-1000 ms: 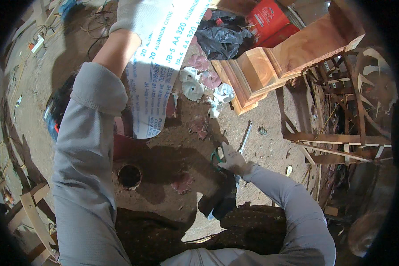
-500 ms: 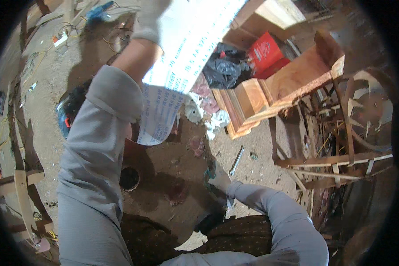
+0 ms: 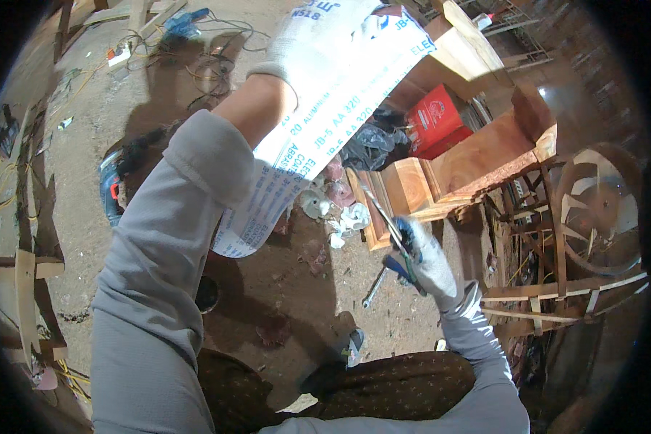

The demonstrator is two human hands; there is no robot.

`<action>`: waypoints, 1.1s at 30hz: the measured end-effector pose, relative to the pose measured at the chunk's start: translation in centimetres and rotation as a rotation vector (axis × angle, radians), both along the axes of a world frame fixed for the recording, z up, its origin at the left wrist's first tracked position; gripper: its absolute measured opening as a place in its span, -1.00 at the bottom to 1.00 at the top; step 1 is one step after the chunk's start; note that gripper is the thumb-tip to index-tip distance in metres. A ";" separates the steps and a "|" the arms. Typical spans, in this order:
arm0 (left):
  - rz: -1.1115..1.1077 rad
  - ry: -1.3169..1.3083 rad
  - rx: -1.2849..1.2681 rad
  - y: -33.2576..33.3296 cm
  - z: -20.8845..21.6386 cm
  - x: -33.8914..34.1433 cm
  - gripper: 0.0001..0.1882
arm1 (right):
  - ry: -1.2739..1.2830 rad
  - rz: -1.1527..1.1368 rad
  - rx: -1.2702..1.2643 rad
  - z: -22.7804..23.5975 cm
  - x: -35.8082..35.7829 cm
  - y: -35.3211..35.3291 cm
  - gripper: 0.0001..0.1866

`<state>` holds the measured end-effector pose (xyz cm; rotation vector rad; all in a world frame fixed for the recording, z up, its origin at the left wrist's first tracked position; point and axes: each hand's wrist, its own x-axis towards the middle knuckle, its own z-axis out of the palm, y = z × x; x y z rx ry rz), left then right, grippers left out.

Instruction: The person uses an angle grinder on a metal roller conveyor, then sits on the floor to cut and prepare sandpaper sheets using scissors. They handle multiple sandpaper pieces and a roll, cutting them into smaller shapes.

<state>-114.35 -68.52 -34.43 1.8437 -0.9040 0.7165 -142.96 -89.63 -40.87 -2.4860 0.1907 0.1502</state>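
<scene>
My left hand, in a white glove, is closed on the upper part of a long sheet of sandpaper. The sheet's white back carries blue print, and its lower end curls and hangs below my forearm. In my gloved right hand is what looks like a pair of scissors; the slim blades point up and left, and the handles are partly hidden by my fingers. Beneath that hand a metal spanner lies on the ground.
Carved wooden piece at right, beside a red box and black plastic bag. Crumpled white scraps lie nearby. A blue-black power tool and cables are at left. A wooden frame stands far right.
My right hand has risen from near the ground and moved right, bringing the scissors into plain sight. My left hand and the sandpaper have shifted slightly right and down in view.
</scene>
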 end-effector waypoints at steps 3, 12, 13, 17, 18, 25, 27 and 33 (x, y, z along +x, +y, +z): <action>-0.106 0.013 0.015 -3.0 -0.5 -1.0 -0.73 | -0.249 0.233 -0.323 1.8 1.4 -0.7 -0.28; -0.143 -0.070 0.048 -7.4 -2.8 -1.7 -0.79 | -0.370 0.293 -0.542 1.0 3.0 -0.2 -0.39; -0.145 -0.068 0.043 -7.4 -2.9 -1.8 -0.80 | -0.370 0.285 -0.545 1.0 3.0 -0.3 -0.40; -0.131 -0.047 -0.058 -7.6 -3.5 -2.0 -0.80 | -0.406 0.254 -0.554 0.3 3.1 -0.4 -0.43; -0.132 -0.067 -0.073 -7.2 -3.5 -1.7 -0.79 | -0.433 0.253 -0.548 0.2 3.4 -0.1 -0.44; -0.127 -0.020 -0.039 -7.4 -4.8 -1.3 -0.76 | -0.318 0.209 -0.433 -0.3 3.8 -0.1 -0.43; -0.115 -0.026 -0.038 -7.4 -5.0 -1.2 -0.76 | -0.302 0.219 -0.423 -0.5 3.9 -0.3 -0.44; -0.032 -0.118 -0.091 -7.4 -5.4 -0.5 -0.76 | -0.237 0.162 -0.438 -0.6 4.0 0.2 -0.38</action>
